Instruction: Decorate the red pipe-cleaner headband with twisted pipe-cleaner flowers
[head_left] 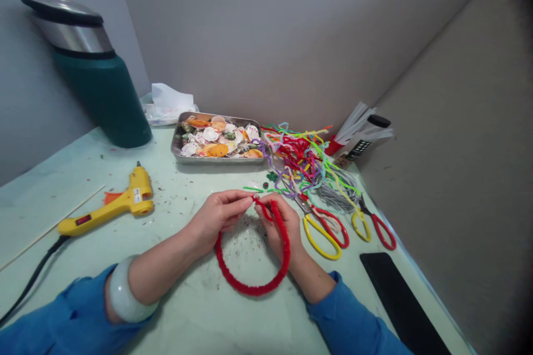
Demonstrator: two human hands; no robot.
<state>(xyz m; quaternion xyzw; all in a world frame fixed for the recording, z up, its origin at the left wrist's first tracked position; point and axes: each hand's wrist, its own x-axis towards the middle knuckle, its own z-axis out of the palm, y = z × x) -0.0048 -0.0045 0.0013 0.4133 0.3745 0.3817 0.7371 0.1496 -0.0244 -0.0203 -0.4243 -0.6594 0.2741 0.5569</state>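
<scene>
A fuzzy red pipe cleaner ring hangs between my two hands, its loop reaching down toward me over the table. My left hand pinches a thin red end at the top of the ring. Opposite it, my right hand is closed on the ring's right side, with thumb and fingertips meeting the left ones. The fingertips partly hide where the red strands meet. Just beyond the hands lie short green pipe cleaner pieces and a small dark green piece.
On the left are a yellow glue gun, a thin stick and a tall green bottle. A metal tray of shells and a tangle of pipe cleaners sit behind. Scissors and a black slab are at right.
</scene>
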